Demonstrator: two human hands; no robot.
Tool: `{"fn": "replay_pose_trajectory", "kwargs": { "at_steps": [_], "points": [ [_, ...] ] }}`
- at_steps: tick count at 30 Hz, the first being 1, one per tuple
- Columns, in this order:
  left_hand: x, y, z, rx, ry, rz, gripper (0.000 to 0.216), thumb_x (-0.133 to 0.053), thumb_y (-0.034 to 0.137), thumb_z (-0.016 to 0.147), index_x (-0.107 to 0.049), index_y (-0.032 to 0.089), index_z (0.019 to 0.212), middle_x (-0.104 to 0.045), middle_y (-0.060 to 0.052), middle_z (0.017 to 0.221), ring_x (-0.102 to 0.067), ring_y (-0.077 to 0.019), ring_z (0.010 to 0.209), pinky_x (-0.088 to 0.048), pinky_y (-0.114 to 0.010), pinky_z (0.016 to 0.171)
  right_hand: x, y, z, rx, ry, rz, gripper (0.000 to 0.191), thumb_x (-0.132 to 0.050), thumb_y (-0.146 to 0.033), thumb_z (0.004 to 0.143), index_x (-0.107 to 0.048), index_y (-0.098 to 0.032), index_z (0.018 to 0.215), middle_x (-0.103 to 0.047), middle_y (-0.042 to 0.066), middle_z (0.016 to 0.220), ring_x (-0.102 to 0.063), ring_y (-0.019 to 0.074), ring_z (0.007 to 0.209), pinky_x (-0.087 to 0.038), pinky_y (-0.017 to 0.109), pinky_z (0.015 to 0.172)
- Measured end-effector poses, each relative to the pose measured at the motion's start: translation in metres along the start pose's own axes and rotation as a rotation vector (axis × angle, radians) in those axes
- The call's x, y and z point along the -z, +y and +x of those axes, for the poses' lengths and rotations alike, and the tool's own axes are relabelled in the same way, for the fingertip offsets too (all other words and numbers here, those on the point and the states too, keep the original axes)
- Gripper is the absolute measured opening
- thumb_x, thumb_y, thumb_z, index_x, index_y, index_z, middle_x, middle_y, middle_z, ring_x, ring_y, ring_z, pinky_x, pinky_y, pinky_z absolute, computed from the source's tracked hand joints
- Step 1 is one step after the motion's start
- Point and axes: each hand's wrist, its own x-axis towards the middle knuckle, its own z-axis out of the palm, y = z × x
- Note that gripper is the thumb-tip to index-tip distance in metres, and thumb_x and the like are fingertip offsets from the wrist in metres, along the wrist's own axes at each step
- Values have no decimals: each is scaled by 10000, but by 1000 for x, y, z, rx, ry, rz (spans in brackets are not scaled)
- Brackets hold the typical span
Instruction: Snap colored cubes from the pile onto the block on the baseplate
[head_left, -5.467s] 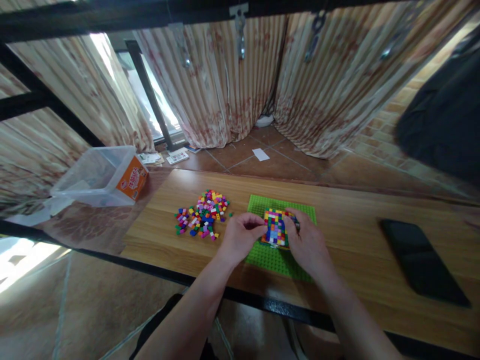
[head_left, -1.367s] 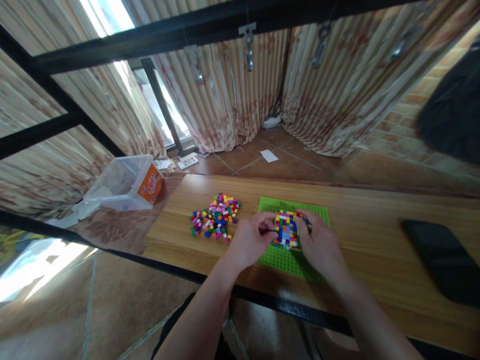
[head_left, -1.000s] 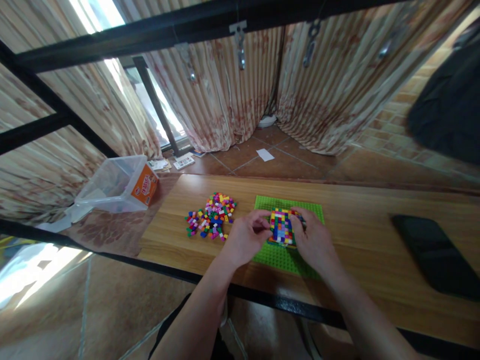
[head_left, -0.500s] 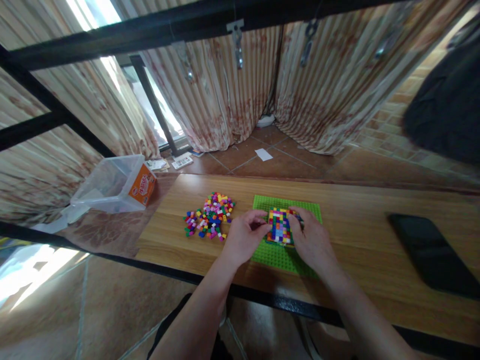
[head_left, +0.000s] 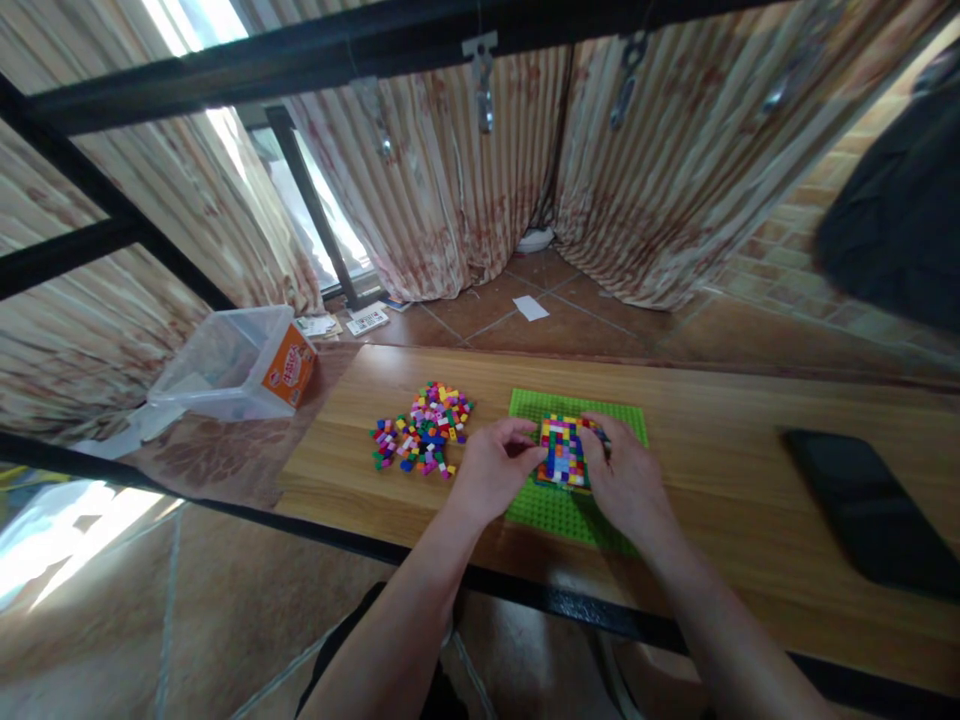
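Note:
A flat block of multicoloured building bricks (head_left: 559,455) sits over a green studded baseplate (head_left: 566,522). My left hand (head_left: 496,465) is at the block's left edge, its thumb and curled fingertips closed against that side. From the right, my right hand (head_left: 621,465) grips the block, with the thumb over the top and the fingers around the far right corner. My fingers cover the block's right part. Whether a loose brick is between my left fingertips is too small to tell. A pile of loose small bricks (head_left: 431,425) lies left of the baseplate.
The wooden table (head_left: 720,450) has a dark front edge. A black phone-like slab (head_left: 862,505) lies at right. On the floor at left stands a clear plastic bin (head_left: 225,365) with an orange label. A black metal bar (head_left: 420,50) crosses above, in front of curtains.
The whole view has shifted slightly. Both hands keep the same hold at the brick block.

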Motion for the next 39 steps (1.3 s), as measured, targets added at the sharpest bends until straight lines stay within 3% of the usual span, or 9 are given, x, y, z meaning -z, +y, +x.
{"fn": "replay_pose_trajectory", "kwargs": {
  "at_steps": [7,15,23,39],
  "points": [
    [0,6,-6,20,2,41,233,-716,163,749,-689,130,978,-726,-42,787,-664,-149,699,-518,-260,667,-1,4,-1,19,6,4,460,-376,-456,933,-645,-153,1149,-674,167,1141,-613,287,1042,-471,483,950],
    [8,5,-1,182,-4,-118,202,-501,232,900,-679,151,952,-676,-9,708,-637,-115,590,-516,-224,582,-1,6,0,10,-4,-3,456,-381,-460,933,-645,-156,1148,-675,162,1150,-621,278,1040,-471,471,955],
    [-3,4,-5,20,-34,62,228,-596,334,852,-712,138,857,-688,-37,747,-610,-150,679,-476,-245,616,-2,8,-2,30,-11,4,471,-370,-487,941,-639,-160,1145,-672,157,1150,-623,275,1045,-468,477,965],
    [-7,2,-6,100,6,84,254,-616,307,800,-727,138,955,-710,-51,814,-613,-173,725,-468,-273,659,-17,20,-1,30,26,60,442,-389,-498,936,-639,-187,1127,-678,141,1161,-643,280,1061,-490,489,968]
  ]
}}
